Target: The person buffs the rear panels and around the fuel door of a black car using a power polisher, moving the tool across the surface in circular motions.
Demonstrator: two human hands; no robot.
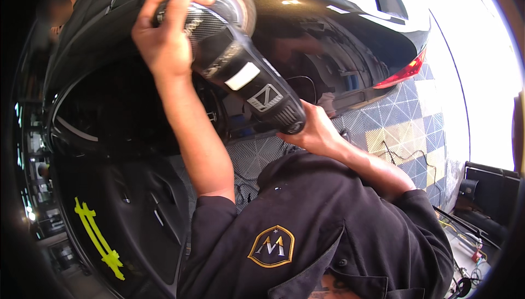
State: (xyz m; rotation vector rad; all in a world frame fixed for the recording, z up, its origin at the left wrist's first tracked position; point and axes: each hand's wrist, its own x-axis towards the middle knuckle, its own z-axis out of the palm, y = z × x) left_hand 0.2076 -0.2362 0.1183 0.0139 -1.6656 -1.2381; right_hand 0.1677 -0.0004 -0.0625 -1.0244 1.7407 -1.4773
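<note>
A black rotary polisher (242,69) with a carbon-look head lies across the view against a glossy black car panel (328,44). Its round pad (248,9) looks blurred at the rim and rests on or very close to the paint. My left hand (168,32) wraps over the polisher's head, partly hiding it. Around the rear end of its body my right hand (313,128) is closed, with some fingers hidden beneath. Overhead light and blurred shapes reflect in the panel.
A car door (135,217) stands ajar at the left, with yellow-green tape (96,237) on it. The red tail light (404,71) is at the right. Cables (426,161) cross the patterned floor tiles (393,135). Another person (55,11) is at the far upper left.
</note>
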